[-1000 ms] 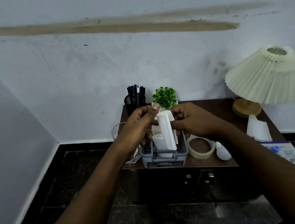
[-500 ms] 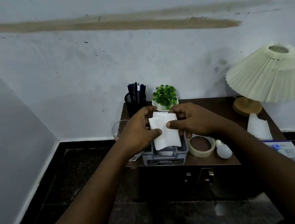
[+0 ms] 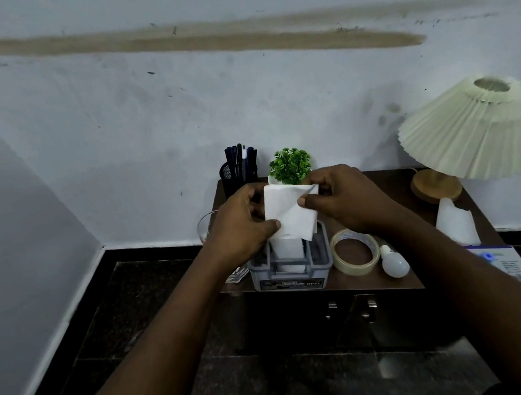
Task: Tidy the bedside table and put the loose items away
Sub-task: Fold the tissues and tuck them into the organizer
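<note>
Front edge of bedside table [image 3: 388, 180]: grey caddy [image 3: 289, 279] toward the left corner; tape roll [image 3: 354, 252] just beside it on the right; light bulb [image 3: 394, 264] near the roll, contact not resolvable; above the caddy, folded white tissue [image 3: 290, 214] held in the air; left hand [image 3: 239, 225] pinches its lower left edge, thumb on the front face; right hand [image 3: 347, 203] pinches its upper right corner, fingers curled; back edge: mesh pen holder [image 3: 237, 173] at the left corner, potted plant [image 3: 290, 166] beside it; pleated lamp [image 3: 467, 133] at the back right corner.
</note>
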A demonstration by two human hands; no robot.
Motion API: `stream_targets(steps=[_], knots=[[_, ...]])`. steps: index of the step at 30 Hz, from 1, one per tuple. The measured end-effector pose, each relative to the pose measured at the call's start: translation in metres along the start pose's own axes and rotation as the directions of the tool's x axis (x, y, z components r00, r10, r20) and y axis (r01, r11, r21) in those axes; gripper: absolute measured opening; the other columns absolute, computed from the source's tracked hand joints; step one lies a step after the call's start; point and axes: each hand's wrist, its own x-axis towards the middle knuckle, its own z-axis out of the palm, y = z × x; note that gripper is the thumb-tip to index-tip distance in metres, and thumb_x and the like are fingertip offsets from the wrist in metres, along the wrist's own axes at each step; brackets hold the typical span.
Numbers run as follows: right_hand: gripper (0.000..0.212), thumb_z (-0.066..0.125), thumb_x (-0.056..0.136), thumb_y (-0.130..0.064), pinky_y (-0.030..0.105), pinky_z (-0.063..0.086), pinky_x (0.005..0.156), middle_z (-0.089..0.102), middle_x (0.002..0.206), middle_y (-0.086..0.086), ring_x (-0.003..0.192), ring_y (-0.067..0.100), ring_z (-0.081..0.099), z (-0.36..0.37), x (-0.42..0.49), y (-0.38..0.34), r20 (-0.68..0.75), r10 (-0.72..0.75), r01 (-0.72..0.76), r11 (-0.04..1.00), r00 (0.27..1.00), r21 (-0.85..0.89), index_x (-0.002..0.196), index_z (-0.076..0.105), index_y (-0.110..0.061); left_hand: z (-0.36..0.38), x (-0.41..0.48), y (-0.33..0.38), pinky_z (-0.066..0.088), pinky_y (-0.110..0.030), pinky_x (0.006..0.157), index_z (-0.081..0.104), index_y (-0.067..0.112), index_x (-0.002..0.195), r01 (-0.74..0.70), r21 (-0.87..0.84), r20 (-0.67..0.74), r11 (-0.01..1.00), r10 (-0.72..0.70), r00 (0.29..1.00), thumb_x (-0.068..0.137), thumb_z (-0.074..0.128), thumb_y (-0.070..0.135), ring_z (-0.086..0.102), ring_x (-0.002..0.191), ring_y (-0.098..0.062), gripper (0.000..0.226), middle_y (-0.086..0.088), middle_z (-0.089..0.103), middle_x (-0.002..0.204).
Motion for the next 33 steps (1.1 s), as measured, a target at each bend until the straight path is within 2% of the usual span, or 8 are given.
stream_targets(steps=[6,12,19,23,26,29,31,33], knots=[[0.011,0.072,0.091,-0.023,0.041,0.055,0.062,0.070,0.069,0.004,0.061,0.021,0.067,-0.004,-0.001,-0.002,-0.004,0.015,-0.015,1.000,1.000,0.007,0.087,0.072,-0.013,0.000,0.003,-0.002,0.060,-0.049,0.084,0.061,0.029,0.129,0.028,0.022,-0.034,0.999,-0.027,0.999,0.079,0.081,0.012,0.071,0.086,-0.019,0.056,0.001,0.071,0.089],[0.012,0.072,0.092,-0.018,0.050,0.062,0.064,0.074,0.079,0.011,0.065,0.023,0.073,-0.004,-0.003,-0.001,0.015,0.054,-0.055,0.993,0.998,0.102,0.091,0.071,-0.006,0.001,0.005,-0.002,0.060,-0.046,0.085,0.062,0.028,0.129,0.028,0.047,-0.025,0.998,-0.027,0.999,0.080,0.081,0.011,0.071,0.090,-0.020,0.054,0.001,0.071,0.093],[0.020,0.070,0.092,-0.027,0.045,0.062,0.059,0.073,0.078,0.013,0.060,0.023,0.072,-0.017,-0.013,-0.008,0.028,0.083,-0.085,0.989,0.996,0.117,0.089,0.069,-0.007,0.010,0.007,0.002,0.056,-0.036,0.076,0.064,0.028,0.124,-0.004,-0.002,0.064,1.000,0.004,0.998,0.083,0.080,0.008,0.068,0.082,-0.015,0.049,0.003,0.067,0.087],[0.019,0.064,0.090,-0.023,0.047,0.058,0.061,0.071,0.070,0.010,0.061,0.024,0.070,-0.030,-0.023,-0.001,-0.145,0.127,-0.144,0.983,0.981,-0.113,0.080,0.066,-0.007,0.026,0.011,0.014,0.059,-0.041,0.077,0.061,0.022,0.131,-0.043,-0.009,-0.068,0.999,0.043,0.997,0.083,0.078,0.007,0.067,0.086,-0.020,0.053,0.003,0.068,0.101],[0.019,0.061,0.086,-0.021,0.052,0.057,0.063,0.067,0.069,0.013,0.062,0.028,0.067,-0.035,-0.030,0.005,-0.197,0.192,-0.223,0.963,0.961,-0.150,0.072,0.061,-0.007,0.035,0.013,0.024,0.061,-0.048,0.063,0.066,0.019,0.117,0.007,-0.108,-0.081,0.994,-0.016,0.997,0.085,0.073,0.003,0.068,0.068,-0.027,0.036,-0.006,0.069,0.096],[0.018,0.060,0.084,-0.021,0.049,0.058,0.067,0.069,0.072,0.011,0.067,0.027,0.067,-0.029,-0.032,0.008,-0.174,0.244,-0.271,0.950,0.954,-0.154,0.077,0.064,-0.005,0.043,0.013,0.034,0.064,-0.051,0.071,0.068,0.010,0.104,0.096,-0.270,0.003,0.958,-0.099,0.995,0.090,0.068,-0.004,0.071,0.066,-0.026,0.019,-0.016,0.070,0.087],[0.022,0.059,0.083,-0.022,0.050,0.058,0.067,0.069,0.073,0.014,0.068,0.030,0.067,-0.022,-0.029,0.010,-0.166,0.259,-0.284,0.947,0.952,-0.151,0.082,0.065,-0.001,0.048,0.013,0.038,0.064,-0.050,0.075,0.068,0.003,0.102,0.173,-0.328,0.062,0.929,-0.161,0.985,0.092,0.065,-0.005,0.072,0.069,-0.026,0.014,-0.023,0.073,0.091],[0.023,0.059,0.083,-0.023,0.044,0.055,0.062,0.065,0.068,0.012,0.064,0.030,0.065,-0.013,-0.027,0.010,-0.162,0.262,-0.288,0.943,0.951,-0.167,0.074,0.059,-0.002,0.051,0.013,0.040,0.063,-0.044,0.073,0.067,-0.002,0.104,0.241,-0.372,0.095,0.896,-0.221,0.971,0.093,0.061,-0.005,0.070,0.069,-0.026,0.013,-0.027,0.074,0.096]])
